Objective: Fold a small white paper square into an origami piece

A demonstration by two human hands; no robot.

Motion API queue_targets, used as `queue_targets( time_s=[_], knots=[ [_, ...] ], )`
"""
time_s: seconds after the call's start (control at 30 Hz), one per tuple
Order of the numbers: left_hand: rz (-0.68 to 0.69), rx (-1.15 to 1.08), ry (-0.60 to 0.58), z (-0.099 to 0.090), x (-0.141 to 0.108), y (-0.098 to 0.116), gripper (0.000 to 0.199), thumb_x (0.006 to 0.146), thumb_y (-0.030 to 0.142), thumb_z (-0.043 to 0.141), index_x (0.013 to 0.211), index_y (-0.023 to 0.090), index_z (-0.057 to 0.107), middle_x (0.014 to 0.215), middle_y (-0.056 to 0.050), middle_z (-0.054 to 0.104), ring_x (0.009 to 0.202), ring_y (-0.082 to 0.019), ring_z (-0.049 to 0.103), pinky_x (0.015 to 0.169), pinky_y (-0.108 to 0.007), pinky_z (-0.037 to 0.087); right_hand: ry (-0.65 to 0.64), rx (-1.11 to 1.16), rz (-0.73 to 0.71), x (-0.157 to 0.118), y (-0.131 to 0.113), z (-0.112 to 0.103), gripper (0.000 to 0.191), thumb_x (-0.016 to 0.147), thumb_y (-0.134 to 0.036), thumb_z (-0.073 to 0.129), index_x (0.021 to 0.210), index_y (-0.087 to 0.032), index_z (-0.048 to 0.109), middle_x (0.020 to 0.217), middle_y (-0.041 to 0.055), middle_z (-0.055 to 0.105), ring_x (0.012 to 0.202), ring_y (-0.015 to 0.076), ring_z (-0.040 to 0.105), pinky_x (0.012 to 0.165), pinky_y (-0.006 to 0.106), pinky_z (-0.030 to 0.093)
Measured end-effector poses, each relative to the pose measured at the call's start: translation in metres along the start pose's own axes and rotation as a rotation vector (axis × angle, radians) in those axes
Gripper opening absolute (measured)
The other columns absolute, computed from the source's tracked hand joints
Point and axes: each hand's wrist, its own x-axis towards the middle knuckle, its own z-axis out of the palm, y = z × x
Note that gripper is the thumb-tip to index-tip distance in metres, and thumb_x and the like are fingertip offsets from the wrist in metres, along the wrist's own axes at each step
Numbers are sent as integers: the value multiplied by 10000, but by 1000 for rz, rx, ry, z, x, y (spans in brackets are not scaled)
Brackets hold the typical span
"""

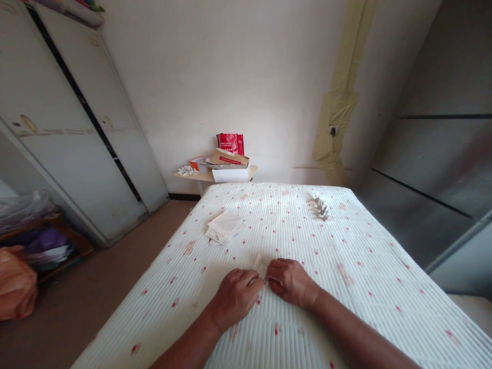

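Over the near middle of the white quilted cover (307,333), my left hand (239,296) and my right hand (290,281) almost meet. Between them is a small folded piece of paper (260,263), its pointed tip standing up past my fingers. Both hands are closed on it, with fingers pinched together; its lower part is hidden. A loose stack of printed paper sheets (225,227) lies beyond my left hand. Farther off on the right, several small folded paper pieces (320,207) sit in a cluster on the cover.
Behind the far edge, a small shelf (203,177) carries a white box (231,175), a red bag (229,143) and a pile of white folded pieces (187,170). Cabinets with sliding doors (73,123) stand left, a grey panelled one (434,154) right. An orange bag (17,282) rests at lower left.
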Motion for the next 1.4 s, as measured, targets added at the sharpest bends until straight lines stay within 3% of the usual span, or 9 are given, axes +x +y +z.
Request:
queue_targets(
  time_s=[0.33, 0.73, 1.03, 1.23, 1.4],
  knots=[
    [20, 68, 11, 4, 1, 2, 159, 820, 170, 496, 663, 171, 522, 721, -4, 559, 627, -129, 517, 590, -268, 427, 13, 24, 20, -1, 2, 2, 112, 772, -133, 473, 689, -177, 534, 708, 9, 557, 691, 130, 512, 651, 230, 358],
    [33, -9, 44, 1, 6, 0, 165, 784, 166, 531, 623, 167, 495, 673, -2, 511, 655, -135, 460, 651, -295, 376, 24, 24, -18, -1, -1, -3, 122, 781, -121, 458, 694, -177, 522, 709, 13, 553, 699, 134, 504, 666, 236, 366],
    [-87, -105, 62, 8, 5, -2, 154, 771, 75, 439, 681, 164, 526, 738, -19, 554, 705, -135, 515, 661, -275, 430, -7, 73, 35, -1, -4, -6, 103, 753, -124, 471, 789, -180, 550, 789, 22, 566, 759, 150, 522, 714, 253, 392],
    [-174, -133, 95, 8, 6, 0, 144, 800, 94, 413, 761, 176, 525, 775, -29, 572, 751, -146, 538, 713, -284, 459, -7, 109, 128, 2, -10, -7, 255, 746, -218, 510, 996, -177, 536, 910, 39, 560, 829, 164, 538, 753, 262, 406],
    [-224, -187, 98, 9, 7, 0, 167, 818, 93, 360, 787, 178, 500, 781, -30, 570, 768, -149, 541, 721, -284, 466, -18, 12, 230, 7, -13, 0, 155, 781, -185, 474, 922, -172, 536, 880, 33, 555, 789, 144, 545, 695, 237, 389]
  ],
)
